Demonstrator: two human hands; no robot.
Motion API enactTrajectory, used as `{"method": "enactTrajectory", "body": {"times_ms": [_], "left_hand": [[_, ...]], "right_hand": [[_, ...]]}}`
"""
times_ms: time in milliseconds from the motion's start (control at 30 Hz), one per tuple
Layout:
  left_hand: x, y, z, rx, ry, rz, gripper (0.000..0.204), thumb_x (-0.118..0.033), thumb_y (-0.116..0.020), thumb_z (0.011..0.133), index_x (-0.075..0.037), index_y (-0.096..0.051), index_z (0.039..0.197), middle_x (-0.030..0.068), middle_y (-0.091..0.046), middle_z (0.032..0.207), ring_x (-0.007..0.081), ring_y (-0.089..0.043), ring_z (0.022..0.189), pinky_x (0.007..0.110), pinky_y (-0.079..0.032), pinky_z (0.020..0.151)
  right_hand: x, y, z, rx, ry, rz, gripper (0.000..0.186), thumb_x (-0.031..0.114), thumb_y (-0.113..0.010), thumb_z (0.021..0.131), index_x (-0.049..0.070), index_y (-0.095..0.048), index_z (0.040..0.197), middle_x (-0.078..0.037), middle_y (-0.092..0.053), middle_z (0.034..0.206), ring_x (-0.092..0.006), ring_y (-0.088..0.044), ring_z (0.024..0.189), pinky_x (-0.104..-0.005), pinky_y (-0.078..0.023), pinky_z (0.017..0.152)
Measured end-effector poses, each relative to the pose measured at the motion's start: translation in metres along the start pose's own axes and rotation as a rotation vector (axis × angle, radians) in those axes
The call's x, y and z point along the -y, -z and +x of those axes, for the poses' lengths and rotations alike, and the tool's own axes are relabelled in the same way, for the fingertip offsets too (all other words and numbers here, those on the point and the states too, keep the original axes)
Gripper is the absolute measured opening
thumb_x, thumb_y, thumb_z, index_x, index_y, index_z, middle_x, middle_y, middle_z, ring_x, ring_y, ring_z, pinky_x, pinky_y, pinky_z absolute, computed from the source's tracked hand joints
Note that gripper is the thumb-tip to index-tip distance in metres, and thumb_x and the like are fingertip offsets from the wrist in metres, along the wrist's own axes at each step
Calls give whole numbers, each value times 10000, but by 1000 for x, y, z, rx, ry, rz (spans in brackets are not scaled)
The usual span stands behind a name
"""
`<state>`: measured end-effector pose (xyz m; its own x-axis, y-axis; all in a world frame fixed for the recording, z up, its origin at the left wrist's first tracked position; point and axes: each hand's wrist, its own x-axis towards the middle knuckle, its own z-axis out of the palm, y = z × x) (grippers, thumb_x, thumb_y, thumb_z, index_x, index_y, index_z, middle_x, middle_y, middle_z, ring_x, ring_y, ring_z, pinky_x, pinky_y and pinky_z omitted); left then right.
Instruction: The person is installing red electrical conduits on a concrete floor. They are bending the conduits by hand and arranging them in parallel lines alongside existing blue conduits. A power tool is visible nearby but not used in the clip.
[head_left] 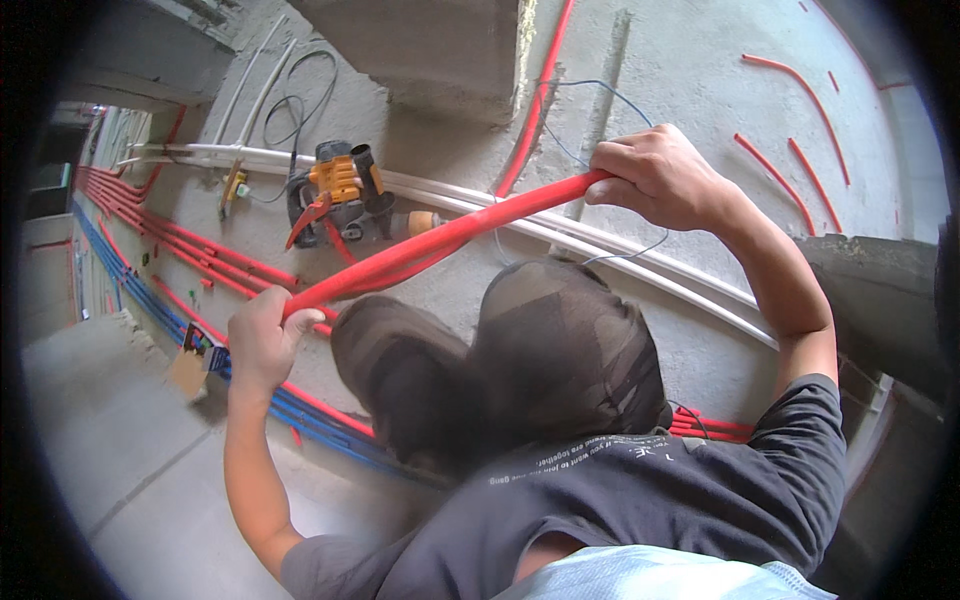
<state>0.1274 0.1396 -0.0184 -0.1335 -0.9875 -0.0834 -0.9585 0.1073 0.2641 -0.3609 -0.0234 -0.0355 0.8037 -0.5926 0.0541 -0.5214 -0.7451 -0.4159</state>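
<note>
A red plastic pipe [440,240] is held in front of a rough concrete wall [700,90], gripped at both ends of its visible length. The left hand [262,335] is clenched around its lower end, at the left of the scene; the right hand [655,180] is clenched around its upper end, further right and higher. The pipe's long axis runs on a diagonal, low at the left and rising to the right, with a gentle bow along the span between the two grips.

Judging by that bow, the work in hand looks like bending or straightening the pipe. Doing it well would call for both grips to stay firm and the pressure to be even and slow, so the curve spreads along the length rather than kinking at one spot.

Just behind the pipe, white pipes [640,265] run along the wall on much the same slant, with a thin blue wire [600,90] looping near the right hand. Another red pipe [540,100] climbs the wall above. Further left, an orange and black power tool [345,185] rests against the white pipes, a black cable [295,100] coiled above it. Bundles of red and blue pipes [160,270] run along the foot of the wall into the far left. Near the bottom of the view, the person's dark cap [560,350] and dark grey T-shirt [650,490] fill the frame.
</note>
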Motion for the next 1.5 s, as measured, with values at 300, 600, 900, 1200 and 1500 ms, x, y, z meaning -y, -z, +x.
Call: {"method": "enactTrajectory", "body": {"times_ms": [300,600,900,1200,1500], "left_hand": [[-24,0,-91,40,185,-42,595,-587,-755,922,-26,-580,829,185,-572,716,430,-592,694,504,-463,638],[-41,25,-146,736,603,-806,468,-464,-731,1029,-31,-619,892,63,-619,681,163,-614,628,356,-482,583],[-88,-33,-213,908,709,-2026,398,-386,-734,1042,-97,-549,840,47,-543,609,114,-490,527,287,-372,493],[-101,-24,-153,812,746,-1631,412,-340,-791,980,-43,-559,811,66,-557,580,154,-532,479,289,-410,454],[-152,-47,-162,692,743,-1810,423,-384,-744,1025,-38,-572,851,53,-570,592,135,-541,489,278,-412,485]], "right_hand": [[19,-19,19,235,-29,170,404,434,-623,1066,53,-688,947,-162,-662,757,-376,-698,735,-493,-527,690],[42,-25,-14,30,-111,163,281,320,-728,984,41,-694,971,-142,-697,862,-369,-707,856,-456,-535,755],[47,-29,-35,-62,-236,156,333,356,-711,973,25,-685,961,-153,-683,856,-380,-689,853,-471,-529,772],[21,-16,-45,-108,-377,197,315,353,-727,987,43,-703,935,-150,-657,798,-366,-681,781,-448,-508,693],[53,-31,-83,-235,-623,118,277,298,-707,1004,23,-721,980,-185,-664,808,-371,-684,743,-434,-507,676]]}}
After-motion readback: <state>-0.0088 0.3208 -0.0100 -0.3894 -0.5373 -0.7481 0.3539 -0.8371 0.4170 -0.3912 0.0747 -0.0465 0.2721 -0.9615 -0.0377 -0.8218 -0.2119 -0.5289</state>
